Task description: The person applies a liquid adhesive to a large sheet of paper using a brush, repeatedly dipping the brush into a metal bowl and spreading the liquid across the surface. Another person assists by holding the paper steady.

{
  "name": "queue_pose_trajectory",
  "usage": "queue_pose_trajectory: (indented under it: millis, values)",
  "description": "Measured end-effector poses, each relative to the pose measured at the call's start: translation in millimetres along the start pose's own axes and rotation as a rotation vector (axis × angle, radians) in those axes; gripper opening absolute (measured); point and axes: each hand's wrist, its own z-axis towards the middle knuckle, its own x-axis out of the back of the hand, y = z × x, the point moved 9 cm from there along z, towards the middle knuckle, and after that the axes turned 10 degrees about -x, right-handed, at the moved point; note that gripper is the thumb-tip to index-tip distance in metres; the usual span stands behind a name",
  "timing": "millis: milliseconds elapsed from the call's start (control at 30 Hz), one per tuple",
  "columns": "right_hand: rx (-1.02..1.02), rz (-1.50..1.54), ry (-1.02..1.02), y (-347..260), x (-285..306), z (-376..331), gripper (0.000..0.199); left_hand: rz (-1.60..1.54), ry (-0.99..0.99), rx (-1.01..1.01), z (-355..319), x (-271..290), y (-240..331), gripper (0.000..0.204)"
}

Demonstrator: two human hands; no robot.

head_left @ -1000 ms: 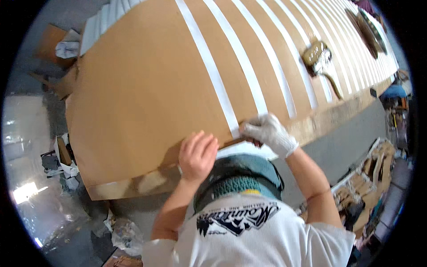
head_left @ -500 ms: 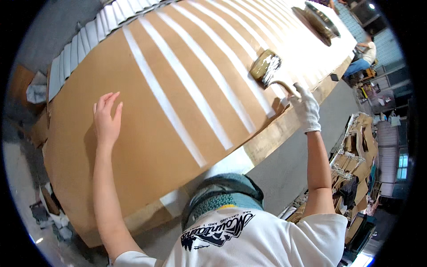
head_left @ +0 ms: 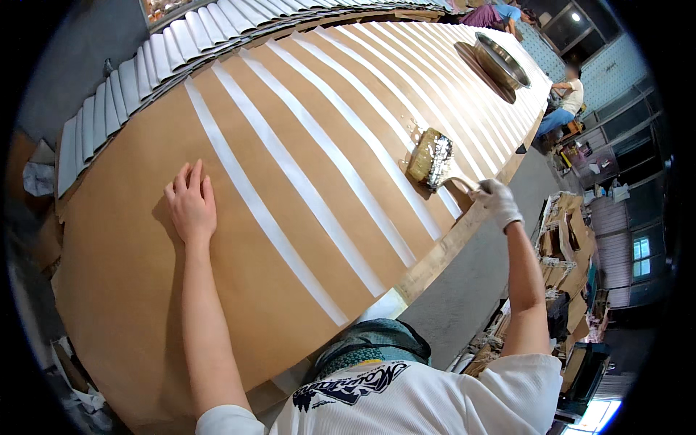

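My right hand [head_left: 497, 202], in a white glove, grips the curved handle of a wide paste brush [head_left: 431, 159]. Its thick head, wet with whitish stuff, lies over the striped part of the brown paper sheets [head_left: 130, 290]. These sheets overlap in a fan, with white strips [head_left: 312, 170] showing between the brown. Pale drops dot the paper just beyond the brush. My bare left hand [head_left: 191, 205] is on or just above the plain brown area left of the first strip, its fingers stretched out and holding nothing.
A metal bowl [head_left: 500, 61] stands on the far striped part. White pleated sheets [head_left: 130, 90] line the table's far left edge. Two people, one person [head_left: 569, 98] seated and another person [head_left: 500, 18] bending, are at the back right. Cardboard and scraps [head_left: 562, 246] are piled on the right.
The view has shifted, bringing more of the far end into sight. The brush has come nearer to me along with my right hand. My left hand has moved right, nearer the first white strip.
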Motion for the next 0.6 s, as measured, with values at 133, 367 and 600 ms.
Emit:
queue_pose_trajectory:
  millis: [133, 367, 600]
  values:
    - [-0.109, 1.039, -0.083, -18, 31, 26, 0.033, 0.041, 0.076, -0.012, 0, 1, -7, 0.038]
    - [0.159, 0.676, -0.005, -152, -50, 65, 0.037, 0.047, 0.121, -0.001, -4, 6, -23, 0.038]
    - [0.400, 0.855, -0.049, -232, -11, 6, 0.037, -0.039, 0.139, 0.002, -9, 0, -21, 0.039]
